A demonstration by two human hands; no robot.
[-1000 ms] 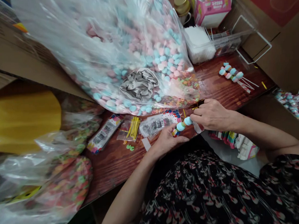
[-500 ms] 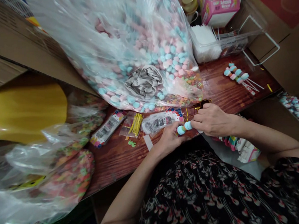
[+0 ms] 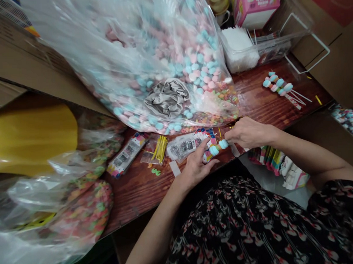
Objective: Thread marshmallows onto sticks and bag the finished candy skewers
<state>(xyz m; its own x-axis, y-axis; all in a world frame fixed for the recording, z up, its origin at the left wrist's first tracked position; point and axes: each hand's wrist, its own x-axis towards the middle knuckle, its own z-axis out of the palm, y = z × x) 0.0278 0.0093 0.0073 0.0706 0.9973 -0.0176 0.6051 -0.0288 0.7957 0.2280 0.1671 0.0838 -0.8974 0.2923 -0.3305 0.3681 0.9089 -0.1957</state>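
Note:
My left hand [image 3: 196,168] grips a short skewer of pastel blue and pink candies [image 3: 216,149], its fingers curled around the lower part. My right hand [image 3: 249,133] is curled just beyond the top candy, its fingertips close to it. Whatever that hand holds is mostly hidden, though a small gold item [image 3: 231,126] shows past its fingers. Printed cellophane bags [image 3: 184,146] lie on the table just beyond my left hand. Nearby is a small packet of yellow twist ties [image 3: 159,150].
A huge transparent bag of pastel candies [image 3: 172,57] slumps over the far side of the wooden table [image 3: 132,197]. Finished candy skewers [image 3: 276,85] lie at the right. Bags of colourful cereal rings [image 3: 86,209] fill the left foreground. Cardboard boxes [image 3: 28,65] border the table.
The skewer has tilted, with its far end higher than half a second ago. My right hand's fingers have drawn back slightly from the candies.

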